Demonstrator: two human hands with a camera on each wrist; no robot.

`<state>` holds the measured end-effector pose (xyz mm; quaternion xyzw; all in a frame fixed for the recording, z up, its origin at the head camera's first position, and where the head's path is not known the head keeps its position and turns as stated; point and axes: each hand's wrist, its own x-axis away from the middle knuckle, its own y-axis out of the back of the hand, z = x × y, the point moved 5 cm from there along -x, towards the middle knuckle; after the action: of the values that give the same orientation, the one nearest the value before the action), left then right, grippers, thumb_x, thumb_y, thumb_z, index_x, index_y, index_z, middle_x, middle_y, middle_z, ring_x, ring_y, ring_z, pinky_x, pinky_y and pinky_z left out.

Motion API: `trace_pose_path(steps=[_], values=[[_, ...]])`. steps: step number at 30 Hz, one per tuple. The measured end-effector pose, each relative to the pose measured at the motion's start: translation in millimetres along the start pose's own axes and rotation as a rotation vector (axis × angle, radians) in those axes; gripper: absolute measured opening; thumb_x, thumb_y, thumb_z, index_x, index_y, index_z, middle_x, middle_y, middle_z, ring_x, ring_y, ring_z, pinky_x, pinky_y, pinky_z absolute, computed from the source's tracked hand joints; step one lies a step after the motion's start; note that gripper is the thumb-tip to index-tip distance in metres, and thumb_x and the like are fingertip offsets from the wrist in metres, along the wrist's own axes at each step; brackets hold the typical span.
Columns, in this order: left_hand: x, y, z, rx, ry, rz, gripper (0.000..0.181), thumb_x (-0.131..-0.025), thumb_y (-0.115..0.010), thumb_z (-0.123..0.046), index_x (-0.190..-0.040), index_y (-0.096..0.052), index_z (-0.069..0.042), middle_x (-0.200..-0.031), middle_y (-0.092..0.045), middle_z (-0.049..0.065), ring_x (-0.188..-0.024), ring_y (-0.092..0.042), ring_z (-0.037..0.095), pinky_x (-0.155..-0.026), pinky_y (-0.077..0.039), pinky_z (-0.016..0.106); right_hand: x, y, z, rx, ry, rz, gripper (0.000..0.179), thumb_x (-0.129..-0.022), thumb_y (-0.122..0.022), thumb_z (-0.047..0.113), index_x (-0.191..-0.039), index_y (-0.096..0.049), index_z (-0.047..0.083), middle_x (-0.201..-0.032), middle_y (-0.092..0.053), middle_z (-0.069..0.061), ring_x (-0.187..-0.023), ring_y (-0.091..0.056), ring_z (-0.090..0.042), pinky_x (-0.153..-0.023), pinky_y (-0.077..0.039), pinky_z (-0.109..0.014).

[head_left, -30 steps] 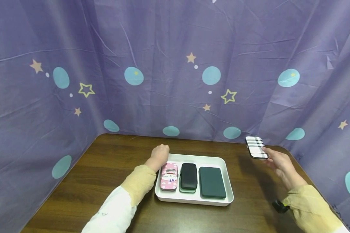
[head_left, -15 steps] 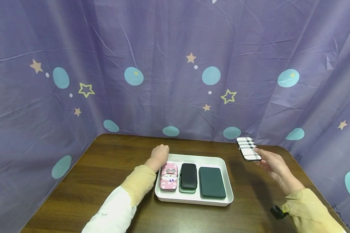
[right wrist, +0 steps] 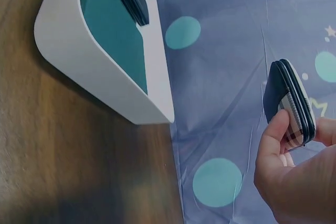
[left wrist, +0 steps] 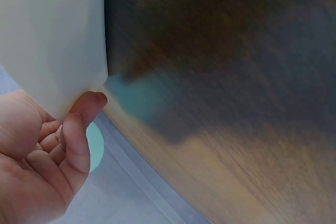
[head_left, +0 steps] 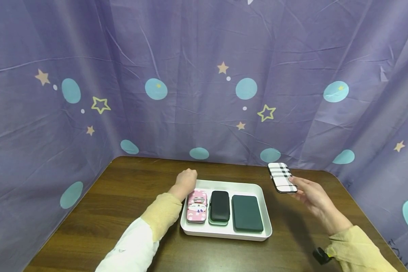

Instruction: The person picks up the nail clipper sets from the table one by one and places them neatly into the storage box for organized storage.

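Note:
My right hand (head_left: 311, 196) pinches a flat, rounded case (head_left: 282, 177) with white and black plaid, held in the air right of the white tray (head_left: 226, 235). The right wrist view shows the plaid case (right wrist: 290, 103) edge-on, its two dark-rimmed halves closed together, the thumb against one face. At the tray's far left corner, my left hand (head_left: 186, 182) grips the rim; in the left wrist view its curled fingers (left wrist: 76, 150) hold that corner. Inside the tray lie a pink cartoon case (head_left: 197, 206), a black case (head_left: 220, 206) over a pale green one, and a dark green flat case (head_left: 247, 212).
The tray stands on a brown wooden table (head_left: 122, 196). Purple curtains (head_left: 197, 75) with stars and teal ovals hang behind the table and at both sides. A small black object (head_left: 321, 255) is at the right sleeve.
My right hand has carried the plaid case leftward and slightly nearer, toward the tray. The left hand, the tray and the cases in it have stayed put.

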<state>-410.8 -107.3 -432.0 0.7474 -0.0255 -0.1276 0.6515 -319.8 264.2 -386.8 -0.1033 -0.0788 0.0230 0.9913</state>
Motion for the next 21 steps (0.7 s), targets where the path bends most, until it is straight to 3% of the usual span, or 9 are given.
trace_pose_path(steps=[4,10,21], values=[[-0.1,0.2,0.2,-0.003,0.001,0.004,0.015,-0.081,-0.056,0.005,-0.085,-0.068,-0.004,-0.093,-0.069,0.016,-0.085,-0.067,0.032,-0.069,-0.056,0.043,3.4,-6.8,-3.6,0.024,-0.004,0.018,0.035,-0.095,-0.052,0.011,-0.122,-0.036,-0.004,-0.084,-0.064,0.004,-0.076,-0.065,-0.006,-0.073,-0.054,-0.022],[-0.1,0.6,-0.1,-0.002,0.008,0.009,0.015,-0.081,-0.056,0.005,-0.085,-0.068,-0.003,-0.093,-0.069,0.016,-0.086,-0.067,0.032,-0.069,-0.056,0.043,8.8,-15.9,-8.3,0.077,-0.013,0.016,0.051,-0.095,-0.053,0.014,-0.132,-0.028,-0.009,-0.084,-0.063,0.006,-0.074,-0.063,-0.005,-0.07,-0.053,-0.02],[-0.6,-0.3,-0.1,-0.006,0.008,0.01,0.015,-0.081,-0.057,0.005,-0.087,-0.068,-0.003,-0.094,-0.068,0.017,-0.086,-0.067,0.032,-0.069,-0.055,0.044,14.4,-34.3,-23.6,0.046,-0.031,0.053,0.048,-0.096,-0.051,0.013,-0.131,-0.026,-0.009,-0.087,-0.064,0.005,-0.078,-0.064,-0.005,-0.075,-0.054,-0.023]])
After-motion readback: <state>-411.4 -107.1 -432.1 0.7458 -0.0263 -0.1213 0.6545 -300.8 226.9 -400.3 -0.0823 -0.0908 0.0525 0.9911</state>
